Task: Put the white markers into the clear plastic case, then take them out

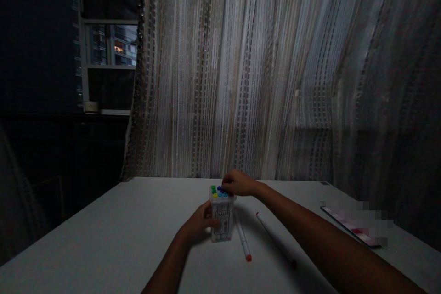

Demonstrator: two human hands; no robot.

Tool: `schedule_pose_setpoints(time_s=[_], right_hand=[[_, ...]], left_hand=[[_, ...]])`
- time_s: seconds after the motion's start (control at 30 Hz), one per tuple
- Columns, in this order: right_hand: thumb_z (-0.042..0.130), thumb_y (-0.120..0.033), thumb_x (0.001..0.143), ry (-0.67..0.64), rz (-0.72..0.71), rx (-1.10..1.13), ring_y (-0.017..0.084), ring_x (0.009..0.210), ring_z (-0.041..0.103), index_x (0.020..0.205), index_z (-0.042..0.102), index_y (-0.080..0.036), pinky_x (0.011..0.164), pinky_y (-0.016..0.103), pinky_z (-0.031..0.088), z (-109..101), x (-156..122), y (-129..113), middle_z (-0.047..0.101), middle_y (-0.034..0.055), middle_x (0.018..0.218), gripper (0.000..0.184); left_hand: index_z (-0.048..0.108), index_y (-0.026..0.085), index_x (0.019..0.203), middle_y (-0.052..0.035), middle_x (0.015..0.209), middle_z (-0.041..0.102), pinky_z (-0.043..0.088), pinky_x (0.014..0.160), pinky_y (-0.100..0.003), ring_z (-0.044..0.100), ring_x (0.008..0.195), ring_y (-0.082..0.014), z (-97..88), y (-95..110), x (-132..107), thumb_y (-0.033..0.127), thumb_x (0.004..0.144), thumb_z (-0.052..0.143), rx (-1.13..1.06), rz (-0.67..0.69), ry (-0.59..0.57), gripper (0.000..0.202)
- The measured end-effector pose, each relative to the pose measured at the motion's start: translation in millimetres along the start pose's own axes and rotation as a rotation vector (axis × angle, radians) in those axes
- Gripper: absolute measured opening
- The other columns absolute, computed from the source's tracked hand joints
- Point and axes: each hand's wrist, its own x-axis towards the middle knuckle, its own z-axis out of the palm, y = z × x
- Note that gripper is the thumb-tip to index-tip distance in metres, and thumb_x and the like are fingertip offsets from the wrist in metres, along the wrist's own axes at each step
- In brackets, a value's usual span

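Observation:
A clear plastic marker box [223,223] stands upright on the white table [103,239], with several coloured marker caps showing at its top. My left hand [199,226] is wrapped round the box's left side and holds it. My right hand [237,183] is over the top of the box, fingers pinched down on the marker caps; which marker they grip is hidden. Two loose white markers lie just right of the box: one with an orange-red cap [243,240] and a longer one [275,239] with a dark end.
A flat dark object with a pink edge [347,226] lies near the table's right side. A striped curtain [258,78] hangs close behind the table. At the left a dark window [110,55] shows a lit building outside.

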Motion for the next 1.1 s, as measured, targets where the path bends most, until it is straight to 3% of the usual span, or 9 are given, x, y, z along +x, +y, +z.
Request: schedule_pose_setpoints(time_s=[0.23, 0.47, 0.63, 0.8, 1.0, 1.1], right_hand=[[0.052, -0.022, 0.074, 0.001, -0.024, -0.042, 0.013, 0.064, 0.058, 0.080, 0.070, -0.013, 0.057, 0.020, 0.037, 1, -4, -5, 0.067, 0.0040, 0.068, 0.022], [0.046, -0.021, 0.076, 0.069, -0.008, -0.080, 0.018, 0.082, 0.059, 0.092, 0.068, -0.013, 0.069, 0.024, 0.039, 5, -1, -6, 0.067, 0.0085, 0.090, 0.028], [0.042, -0.040, 0.083, 0.082, -0.078, -0.051, 0.020, 0.099, 0.055, 0.108, 0.060, -0.013, 0.080, 0.026, 0.039, 13, -3, -11, 0.061, 0.0121, 0.109, 0.042], [0.043, -0.057, 0.077, 0.063, -0.110, -0.094, 0.029, 0.103, 0.050, 0.124, 0.046, -0.014, 0.082, 0.037, 0.038, 31, -7, -17, 0.056, 0.0165, 0.115, 0.064], [0.048, -0.063, 0.069, 0.066, -0.096, -0.152, 0.031, 0.104, 0.049, 0.129, 0.041, -0.017, 0.085, 0.041, 0.038, 39, -4, -17, 0.054, 0.0162, 0.115, 0.076], [0.049, -0.061, 0.070, 0.083, -0.071, -0.151, 0.032, 0.104, 0.049, 0.128, 0.042, -0.017, 0.084, 0.042, 0.038, 41, -3, -16, 0.055, 0.0159, 0.115, 0.073]], left_hand=[[0.057, 0.016, 0.098, -0.0080, 0.095, 0.064, 0.045, 0.079, -0.037, 0.058, 0.092, -0.0263, -1.4, -2, -1, 0.015, 0.053, 0.077, -0.023, -0.013, 0.011, 0.050], [0.057, 0.015, 0.098, -0.0077, 0.092, 0.064, 0.044, 0.080, -0.036, 0.058, 0.090, -0.0257, 2.3, 4, -2, 0.018, 0.053, 0.078, 0.024, -0.011, 0.004, 0.050], [0.058, 0.016, 0.099, -0.0078, 0.096, 0.064, 0.044, 0.080, -0.035, 0.057, 0.092, -0.0256, 0.7, 2, -1, 0.019, 0.053, 0.079, 0.031, 0.011, 0.005, 0.050], [0.057, 0.015, 0.100, -0.0098, 0.097, 0.063, 0.043, 0.082, -0.037, 0.057, 0.092, -0.0268, -0.7, -1, 1, 0.021, 0.052, 0.081, 0.034, -0.024, 0.007, 0.054], [0.056, 0.014, 0.105, -0.0121, 0.101, 0.062, 0.042, 0.084, -0.039, 0.055, 0.096, -0.0299, -2.1, -10, 0, 0.022, 0.046, 0.084, 0.063, -0.097, -0.026, 0.066], [0.057, 0.013, 0.103, -0.0108, 0.099, 0.063, 0.043, 0.083, -0.039, 0.056, 0.094, -0.0290, -0.7, -12, 0, 0.020, 0.045, 0.084, 0.042, -0.083, -0.044, 0.065]])
